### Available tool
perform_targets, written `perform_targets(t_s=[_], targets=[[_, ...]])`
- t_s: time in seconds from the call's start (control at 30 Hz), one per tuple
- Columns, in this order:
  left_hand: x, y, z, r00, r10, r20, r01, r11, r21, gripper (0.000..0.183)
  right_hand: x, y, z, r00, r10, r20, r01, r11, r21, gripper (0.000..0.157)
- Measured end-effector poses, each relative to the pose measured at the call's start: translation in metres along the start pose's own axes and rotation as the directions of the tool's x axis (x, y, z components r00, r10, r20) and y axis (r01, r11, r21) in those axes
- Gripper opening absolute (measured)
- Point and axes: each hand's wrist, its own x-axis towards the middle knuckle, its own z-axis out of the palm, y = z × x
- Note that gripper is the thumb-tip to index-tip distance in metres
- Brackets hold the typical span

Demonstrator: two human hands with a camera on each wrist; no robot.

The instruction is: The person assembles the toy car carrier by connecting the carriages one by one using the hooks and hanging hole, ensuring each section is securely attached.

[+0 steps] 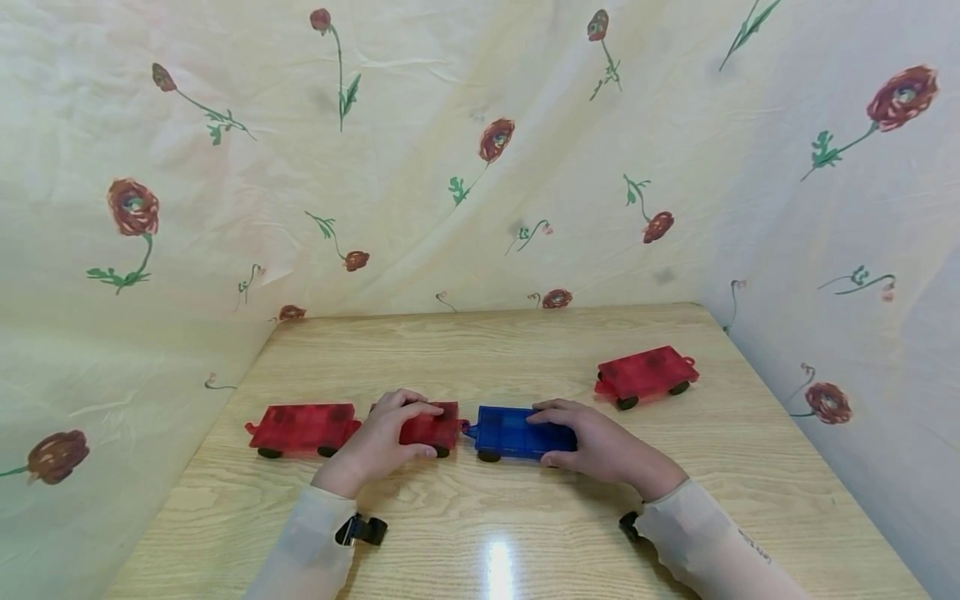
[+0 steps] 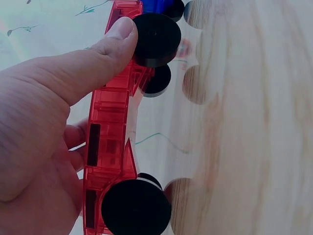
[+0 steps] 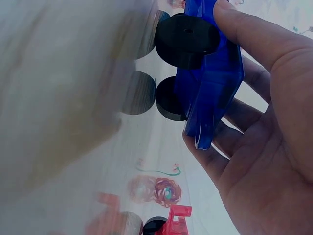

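Observation:
My left hand [image 1: 384, 437] grips a translucent red toy train wagon [image 1: 437, 427] by its long sides, thumb on the near side. A translucent blue wagon [image 1: 507, 431] stands directly to the right, held by my right hand [image 1: 602, 440] across its right half. The red wagon's loop and the blue wagon's hook overlap between the two hands. In the left wrist view, the thumb lies above a black wheel [image 2: 156, 39] of the red wagon. The right wrist view shows the fingers behind the blue body [image 3: 210, 83], with the thumb along its near side.
Another red wagon [image 1: 306, 427] stands left of my left hand, its right end close to that hand. Farther back on the right, a third red wagon [image 1: 649, 372] stands at an angle. Flowered cloth [image 1: 420, 167] borders the wooden table [image 1: 480, 350] at the back and sides.

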Motion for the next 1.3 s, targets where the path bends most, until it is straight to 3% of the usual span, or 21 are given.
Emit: perform_targets(t_s=[1.0, 1.3], targets=[[0.002, -0.001, 0.000, 1.000, 0.006, 0.019, -0.006, 1.000, 0.022, 0.059, 0.001, 0.005, -0.003, 0.999, 0.044, -0.003, -0.044, 0.999, 0.016, 0.056], [0.002, 0.000, 0.000, 0.999, -0.001, 0.036, 0.003, 0.998, -0.065, 0.066, -0.002, 0.010, -0.013, 0.998, 0.011, -0.061, -0.006, 0.996, 0.085, 0.059]])
